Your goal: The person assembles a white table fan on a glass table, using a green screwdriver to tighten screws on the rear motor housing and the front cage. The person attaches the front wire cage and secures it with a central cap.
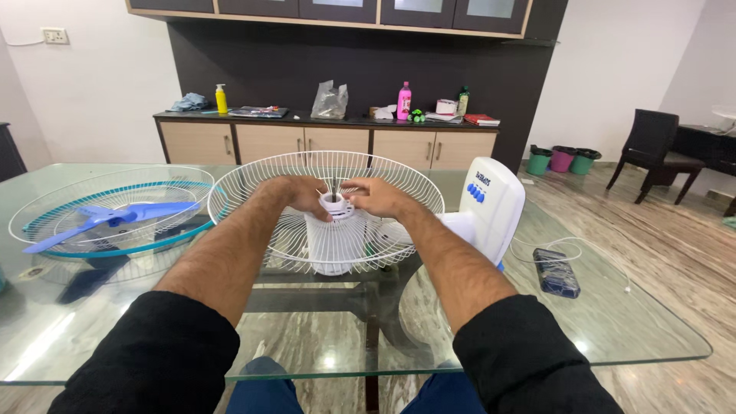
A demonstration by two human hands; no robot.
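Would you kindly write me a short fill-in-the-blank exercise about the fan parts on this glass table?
1. Both hands, the left hand and the right hand, meet at the ____ of the white wire guard.
2. The blue fan blade lies inside a second guard to the person's ____.
3. The table top is made of ____.

Missing words: centre; left; glass

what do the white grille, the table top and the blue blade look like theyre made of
White grille: thin wire, probably coated metal, since the ribs are fine and evenly white. Table top: clear glass; the floor and legs show through, and the edge looks greenish. Blue blade: likely moulded plastic, smooth and evenly coloured.
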